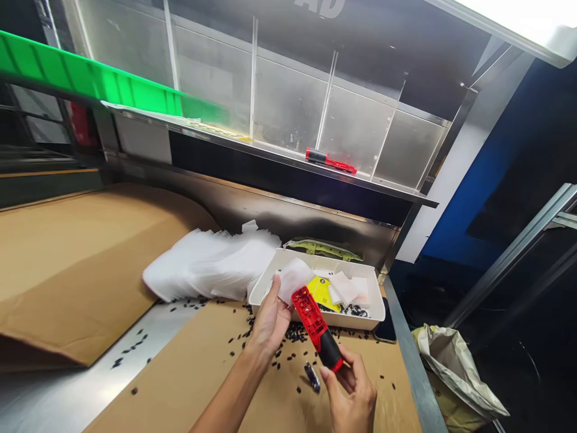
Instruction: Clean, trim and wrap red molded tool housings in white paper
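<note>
My right hand [354, 394] grips the black end of a red and black plastic casing [311, 316], its ribbed red inner side facing up. My left hand [270, 322] is closed on a thin white foam sheet [295, 276], beside the casing's red end. A small dark shiny piece [311, 377] lies on the cardboard under the casing. Behind my hands is a white tray [378, 300] with a yellow item [321, 290], loose white pieces [345, 287] and small black bits in it.
Many small black pieces [295, 332] lie scattered over the cardboard sheet [189, 373]. A stack of white foam sheets [207, 264] leans by a large cardboard box [90, 258]. Another red and black casing [330, 160] rests on the shelf. A phone [386, 325] lies right of the tray; a sack [455, 373] stands beyond.
</note>
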Motion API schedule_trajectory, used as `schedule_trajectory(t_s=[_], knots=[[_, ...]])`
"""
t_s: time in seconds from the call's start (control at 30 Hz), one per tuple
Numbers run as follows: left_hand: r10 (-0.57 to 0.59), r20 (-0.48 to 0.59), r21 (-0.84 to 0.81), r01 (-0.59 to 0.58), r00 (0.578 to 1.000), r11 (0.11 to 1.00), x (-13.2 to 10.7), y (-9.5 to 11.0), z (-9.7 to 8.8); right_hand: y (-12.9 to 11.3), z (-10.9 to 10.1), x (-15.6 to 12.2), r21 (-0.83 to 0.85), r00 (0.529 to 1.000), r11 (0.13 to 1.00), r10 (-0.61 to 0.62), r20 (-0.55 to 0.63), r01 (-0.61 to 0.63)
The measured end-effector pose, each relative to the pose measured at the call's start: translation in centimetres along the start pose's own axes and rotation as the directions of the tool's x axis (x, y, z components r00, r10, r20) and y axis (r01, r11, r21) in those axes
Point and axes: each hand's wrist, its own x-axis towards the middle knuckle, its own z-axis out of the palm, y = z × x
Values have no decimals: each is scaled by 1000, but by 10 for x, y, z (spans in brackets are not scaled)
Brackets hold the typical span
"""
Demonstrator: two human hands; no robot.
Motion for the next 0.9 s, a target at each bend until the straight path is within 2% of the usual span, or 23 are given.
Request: schedule_trajectory(t_s=[0.1,0.2,0.3,0.4,0.53,0.73,0.9], knots=[[-71,21,-18,71,997,997,0,-4,-7,3,-3,8,91,992,989,114,50,-119],[-128,40,-35,130,991,991,-1,-8,-12,4,-7,16,106,974,974,187,125,-201],[-138,74,-62,143,988,988,-2,-7,-14,-3,-8,14,81,968,975,192,159,-206],[-123,75,-72,129,989,989,-5,-4,-17,-14,-7,8,11,989,994,107,100,-109],[-115,38,-34,117,993,993,-14,-8,-23,-23,-10,14,-190,996,978,-80,41,86],[-186,13,47,186,982,982,-30,-20,-30,-27,-13,22,-332,936,877,-346,60,346],[-275,4,80,274,961,958,-40,-28,-39,-33,-11,21,-428,890,790,-447,86,438]])
